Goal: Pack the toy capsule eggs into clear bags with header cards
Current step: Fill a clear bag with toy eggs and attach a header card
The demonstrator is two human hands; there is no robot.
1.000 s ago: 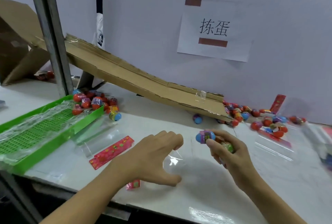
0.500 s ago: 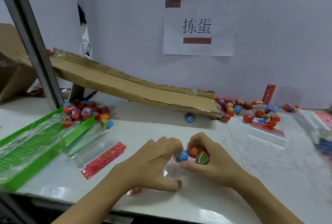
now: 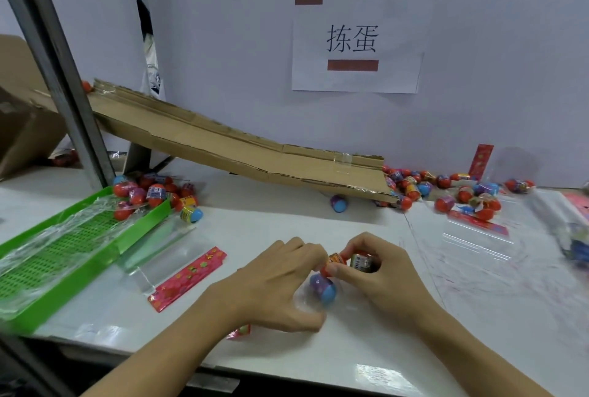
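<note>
My left hand (image 3: 274, 288) pinches the mouth of a clear bag (image 3: 306, 301) lying on the white table near the front edge. A blue and purple capsule egg (image 3: 323, 286) sits just inside that bag. My right hand (image 3: 379, 275) grips a red egg (image 3: 334, 264) at the bag's mouth and a second egg (image 3: 361, 261) further back in the palm. The bag's pink header card (image 3: 239, 331) peeks out under my left wrist.
A cardboard ramp (image 3: 242, 148) slopes down to a heap of eggs (image 3: 446, 189) at the back right. More eggs (image 3: 153, 192) fill the far end of a green tray (image 3: 63, 262). Spare bags with pink headers (image 3: 188, 278) (image 3: 475, 231) lie left and right. A lone egg (image 3: 338, 203) rests under the ramp.
My right hand brought its eggs to my left hand and the bag. The blue egg has passed from my right hand into the bag; a red egg now sits at the opening.
</note>
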